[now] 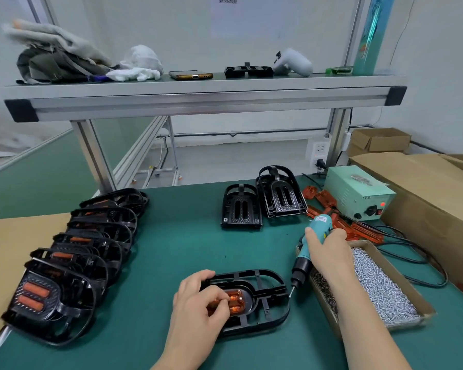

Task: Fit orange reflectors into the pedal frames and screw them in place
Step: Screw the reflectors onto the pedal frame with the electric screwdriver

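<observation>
A black pedal frame [262,297] lies flat on the green table in front of me. An orange reflector [235,303] sits in its middle. My left hand [198,305] grips the frame's left end, its fingers curled over the reflector. My right hand [329,249] grips a teal electric screwdriver [309,249], tilted with its bit [292,291] close to the frame's right edge. A row of several frames with reflectors [72,265] overlaps at the left. Two bare frames [241,206] [280,193] lie further back. Loose orange reflectors [329,209] are heaped at the right.
A cardboard tray of silver screws [377,284] lies under my right forearm. A pale green power supply [358,193] and its black cables [412,249] stand behind it, beside large cardboard boxes [433,188]. An aluminium shelf [198,94] spans above the table.
</observation>
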Demonstrator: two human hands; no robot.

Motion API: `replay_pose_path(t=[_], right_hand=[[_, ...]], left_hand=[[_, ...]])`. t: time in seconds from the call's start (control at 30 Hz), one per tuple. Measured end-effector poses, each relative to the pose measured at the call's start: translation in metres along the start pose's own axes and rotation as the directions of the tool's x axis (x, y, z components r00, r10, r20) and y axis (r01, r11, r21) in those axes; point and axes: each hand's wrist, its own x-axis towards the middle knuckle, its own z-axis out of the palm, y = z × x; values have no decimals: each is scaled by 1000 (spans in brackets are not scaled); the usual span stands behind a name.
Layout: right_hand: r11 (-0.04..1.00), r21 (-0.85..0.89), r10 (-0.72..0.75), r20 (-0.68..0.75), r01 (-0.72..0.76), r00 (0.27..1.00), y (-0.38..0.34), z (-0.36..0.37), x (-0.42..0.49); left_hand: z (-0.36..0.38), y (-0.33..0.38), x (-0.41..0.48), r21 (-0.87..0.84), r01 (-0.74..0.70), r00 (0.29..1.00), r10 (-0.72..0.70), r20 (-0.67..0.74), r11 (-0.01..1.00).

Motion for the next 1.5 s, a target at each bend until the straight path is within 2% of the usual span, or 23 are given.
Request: replay_pose_path(t=[0.23,0.4,0.57,0.7,0.9,1.13,1.2,1.27,1.4,1.5], right_hand=[[980,-200,-10,-7,9,1000,4,-8,-3],[915,-396,-35,97,71,995,5,-21,-7],[904,-421,-17,148,79,989,4,-28,-11],[834,-528,-38,234,160,971,4,-28,-13],[839,-511,-49,275,189,960,4,-32,-14],[849,-493,-130,152,189,980,-4,-43,-16],[860,-456,-212,87,228,973,-7,-45,-17],[899,-321,-293,64,298,954,-14,-45,-21],[937,134,-342,156,324,927,-35,-31,-43],[851,467,-397,273,240,876,-49,-15,-66]], left_hand=[[-1,1,0,23,-15,1000,15,-13,1000],[0,2,0,54,-37,999,38,-12,998],[0,2,-1,77,-61,998,63,-25,995],[0,2,-1,94,-68,997,70,-26,993],[-2,3,-1,102,-57,998,60,-28,993],[-6,12,-2,8,-8,997,8,-80,1000],[-7,14,-2,-4,2,995,-2,-103,1000],[-9,19,0,-5,-4,991,3,-135,1000],[-15,35,5,-32,-32,981,26,-190,999],[-20,52,10,-242,33,990,-64,-122,970]])
